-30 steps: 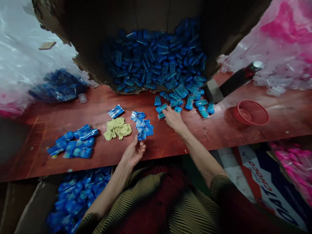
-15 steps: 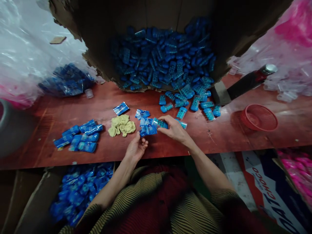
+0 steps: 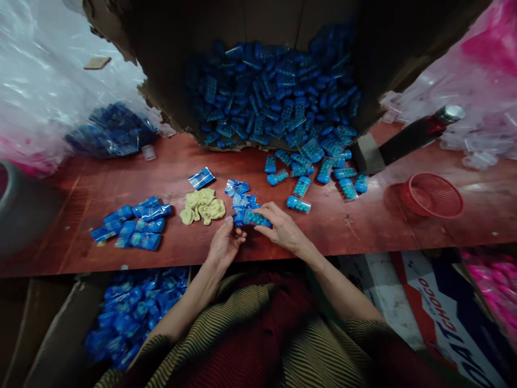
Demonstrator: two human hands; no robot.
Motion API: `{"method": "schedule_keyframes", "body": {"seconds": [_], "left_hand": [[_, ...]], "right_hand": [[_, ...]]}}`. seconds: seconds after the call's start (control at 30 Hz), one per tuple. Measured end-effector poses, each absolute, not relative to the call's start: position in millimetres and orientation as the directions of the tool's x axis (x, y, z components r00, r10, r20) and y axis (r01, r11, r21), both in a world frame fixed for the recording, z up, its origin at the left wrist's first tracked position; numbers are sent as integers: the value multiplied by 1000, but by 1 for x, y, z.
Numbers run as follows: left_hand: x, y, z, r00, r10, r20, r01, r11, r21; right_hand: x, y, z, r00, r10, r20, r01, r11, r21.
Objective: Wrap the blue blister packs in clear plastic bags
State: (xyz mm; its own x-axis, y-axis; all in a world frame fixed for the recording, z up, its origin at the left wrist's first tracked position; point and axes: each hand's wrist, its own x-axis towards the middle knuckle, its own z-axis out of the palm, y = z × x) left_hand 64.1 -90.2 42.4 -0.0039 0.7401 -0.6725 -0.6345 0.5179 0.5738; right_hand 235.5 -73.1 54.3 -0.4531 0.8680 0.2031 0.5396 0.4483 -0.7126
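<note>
My right hand [image 3: 283,229] pinches a small blue capsule-shaped container [image 3: 256,218] and holds it against a blue plastic packet [image 3: 239,218] that my left hand [image 3: 226,245] grips at the table's near edge. A small heap of empty blue packets [image 3: 241,198] lies just beyond my hands. Loose blue containers [image 3: 311,172] spill out of a torn cardboard box [image 3: 161,102] full of them at the back. One container [image 3: 298,204] lies alone right of my right hand.
A yellow cloth [image 3: 202,206] and a pile of filled blue packets [image 3: 133,229] lie to the left on the red table [image 3: 363,226]. A red mesh basket [image 3: 432,195] sits right. A box of filled packets [image 3: 133,315] stands below the table.
My right hand picked a blue container from the spilled pile and brought it back to the packet in my left hand. My left hand rose slightly to meet it.
</note>
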Motion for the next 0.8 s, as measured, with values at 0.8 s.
{"method": "schedule_keyframes", "body": {"seconds": [0.8], "left_hand": [[74,-85,41,-21,750,-661,-687,469,555]], "right_hand": [[204,-94,30,-332,924,190,550,353,-757]]}}
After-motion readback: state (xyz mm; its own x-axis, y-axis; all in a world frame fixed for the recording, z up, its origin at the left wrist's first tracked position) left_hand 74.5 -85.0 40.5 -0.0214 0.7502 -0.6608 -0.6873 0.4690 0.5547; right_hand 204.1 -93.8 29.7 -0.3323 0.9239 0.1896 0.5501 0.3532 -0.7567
